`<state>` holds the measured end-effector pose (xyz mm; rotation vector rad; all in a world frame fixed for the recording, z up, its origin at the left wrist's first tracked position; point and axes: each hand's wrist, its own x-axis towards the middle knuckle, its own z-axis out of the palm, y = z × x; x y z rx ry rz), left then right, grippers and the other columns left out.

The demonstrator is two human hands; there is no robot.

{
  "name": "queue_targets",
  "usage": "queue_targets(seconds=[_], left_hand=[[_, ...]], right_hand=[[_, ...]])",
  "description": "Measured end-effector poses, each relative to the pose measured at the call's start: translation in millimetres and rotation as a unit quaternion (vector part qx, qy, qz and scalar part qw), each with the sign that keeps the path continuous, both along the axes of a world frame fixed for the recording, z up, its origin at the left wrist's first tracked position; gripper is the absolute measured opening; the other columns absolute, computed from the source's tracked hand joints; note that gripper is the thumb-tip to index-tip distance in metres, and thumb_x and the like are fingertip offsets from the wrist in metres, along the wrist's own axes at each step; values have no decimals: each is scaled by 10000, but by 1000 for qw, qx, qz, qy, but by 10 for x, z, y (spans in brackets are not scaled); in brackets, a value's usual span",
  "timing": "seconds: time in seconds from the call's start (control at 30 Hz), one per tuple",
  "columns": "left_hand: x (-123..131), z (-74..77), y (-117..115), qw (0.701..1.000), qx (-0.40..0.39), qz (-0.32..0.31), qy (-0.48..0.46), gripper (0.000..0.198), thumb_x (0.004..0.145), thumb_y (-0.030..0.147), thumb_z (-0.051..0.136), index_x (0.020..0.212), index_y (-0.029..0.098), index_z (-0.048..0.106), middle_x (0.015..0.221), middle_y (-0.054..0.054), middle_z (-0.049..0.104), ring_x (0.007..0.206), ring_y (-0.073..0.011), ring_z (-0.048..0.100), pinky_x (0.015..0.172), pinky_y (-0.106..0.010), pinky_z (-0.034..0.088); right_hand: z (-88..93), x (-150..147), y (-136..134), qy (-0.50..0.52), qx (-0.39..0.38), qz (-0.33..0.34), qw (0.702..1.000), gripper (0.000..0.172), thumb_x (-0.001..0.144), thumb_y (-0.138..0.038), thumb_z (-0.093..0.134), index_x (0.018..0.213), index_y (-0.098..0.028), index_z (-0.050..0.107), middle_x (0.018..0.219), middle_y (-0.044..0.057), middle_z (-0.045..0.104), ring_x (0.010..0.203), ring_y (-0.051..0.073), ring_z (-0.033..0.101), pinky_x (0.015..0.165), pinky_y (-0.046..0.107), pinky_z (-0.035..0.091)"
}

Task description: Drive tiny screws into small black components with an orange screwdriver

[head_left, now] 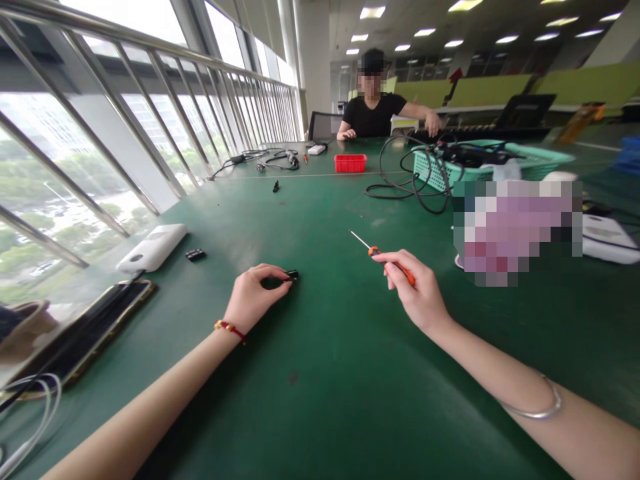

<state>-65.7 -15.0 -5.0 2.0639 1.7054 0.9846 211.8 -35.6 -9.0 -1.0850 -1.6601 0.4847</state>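
The orange-handled screwdriver [373, 251] slants over the green table [330, 373], long axis diagonal, tip pointing forward and left; the right hand [417, 290] grips its handle. Leftward, the left hand [255, 290] pinches a small black piece [293, 274].

From the head, the counter [320, 393] is viewed forward and down; the left hand [250, 295] and right hand [419, 292] are seen close, either side of centre.
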Motion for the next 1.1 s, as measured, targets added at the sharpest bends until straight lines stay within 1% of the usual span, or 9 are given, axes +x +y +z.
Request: queue_targets(seconds=[0.1,0.2,0.3,0.37,0.47,0.53,0.67,0.9,1.1], left_hand=[[-412,82,-87,995,-5,94,25,202,649,379,631,726,197,673,890,-31,694,861,-217,633,873,-335,455],[-744,177,-161,984,-24,163,63,278,643,399,614,801,178,672,945,-43,687,913,-234,614,878,-342,446],[-958,209,-206,975,-55,189,99,302,617,425,623,793,185,676,945,-29,691,911,-237,612,901,-346,428],[-1040,184,-218,979,-70,175,83,313,619,441,619,791,185,672,946,-28,692,919,-228,610,904,-334,427],[-1087,132,-212,985,-47,158,54,322,617,446,629,790,177,668,985,-41,678,969,-216,592,906,-310,427],[-1077,123,-199,984,-35,174,26,355,621,452,633,823,163,670,1000,-54,668,966,-208,589,887,-292,436],[-1014,176,-175,973,-90,208,-32,441,626,468,630,905,129,667,964,-64,672,855,-185,600,838,-274,441],[-1041,180,-158,970,-108,215,-26,485,616,487,632,934,123,674,894,-53,681,769,-163,569,734,-241,426],[-1039,163,-148,972,-114,204,-20,456,611,479,644,911,136,679,916,-43,687,808,-169,576,740,-228,413]], right_hand=[[-17,-11,-10,-4,3,8,1000,239,881,-304,430,939,-184,629,763,13,518,619,114,489,602,268,392],[-38,-25,-12,-6,2,14,1000,238,880,-306,435,946,-188,632,768,12,517,617,113,486,597,267,392],[-48,-32,-10,-6,1,18,1000,233,879,-299,439,949,-191,633,775,13,520,624,114,492,599,267,395],[-50,-31,-7,-6,1,19,1000,231,879,-294,440,949,-192,634,778,15,522,630,115,496,602,268,396],[-50,-23,-1,-7,0,19,1000,229,880,-293,439,948,-195,634,780,14,524,634,116,499,603,268,397],[-50,-18,2,-7,-2,19,1000,229,880,-295,439,946,-193,633,780,14,525,631,114,499,598,266,397],[-44,-20,-2,-9,-4,19,1000,228,878,-292,441,935,-184,634,775,13,522,623,111,494,596,267,396],[-32,-28,-5,-10,-3,16,1000,223,876,-290,442,926,-190,635,752,7,516,619,111,496,593,264,393],[-35,-24,-6,-15,-3,18,1000,224,876,-287,440,921,-190,637,755,8,520,620,112,499,596,266,392]])
